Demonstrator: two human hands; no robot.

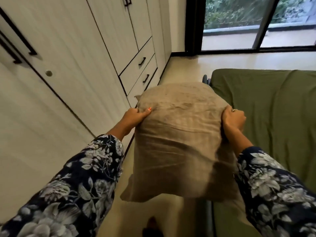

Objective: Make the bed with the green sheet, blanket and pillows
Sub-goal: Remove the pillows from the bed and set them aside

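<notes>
a pale floor (172, 216) runs between a white wardrobe (71, 53) and the bed (207, 82), with a dark-framed window (256, 26) beyond the bed's far end. a green sheet (273, 106) covers the bed. just beside the bed, above the floor, a tan pillow (181, 142) hangs lengthwise, held up in the air. the left hand (135, 115) grips the pillow's far left corner, thumb pressed on top. the right hand (233, 118) clutches its far right edge, fingers curled into the fabric. both sleeves are dark with pale flowers.
</notes>
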